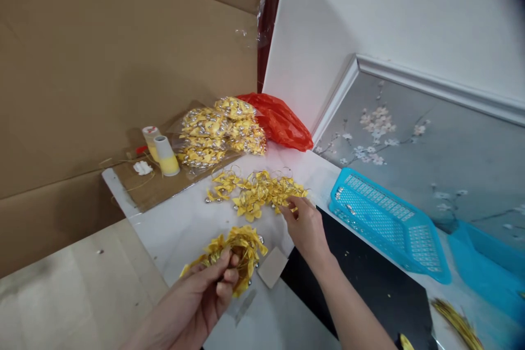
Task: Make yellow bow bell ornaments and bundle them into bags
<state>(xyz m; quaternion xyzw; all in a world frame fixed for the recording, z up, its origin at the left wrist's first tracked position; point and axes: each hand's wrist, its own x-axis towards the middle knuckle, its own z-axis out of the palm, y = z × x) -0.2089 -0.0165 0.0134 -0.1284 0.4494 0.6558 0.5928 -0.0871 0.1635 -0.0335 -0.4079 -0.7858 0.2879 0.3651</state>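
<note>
My left hand (213, 284) is closed around the thin wire stems of a bunch of yellow artificial flowers (246, 246), whose petals and silvery beads fan out beyond the fingers. Farther off, my right hand (305, 224) reaches to the right end of a loose pile of yellow artificial flowers (262, 191) on the white tabletop. Its thumb and fingers are bent together at a flower there; whether they grip it is hard to make out. A small beige card (273, 267) lies between the two hands.
Bagged yellow flowers (221, 131) and a red plastic bag (283, 123) stand at the back. Thread cones (167, 157) sit on cardboard at left. To the right are a black board (361, 284), a blue basket (389, 224) and golden wire stems (457, 322).
</note>
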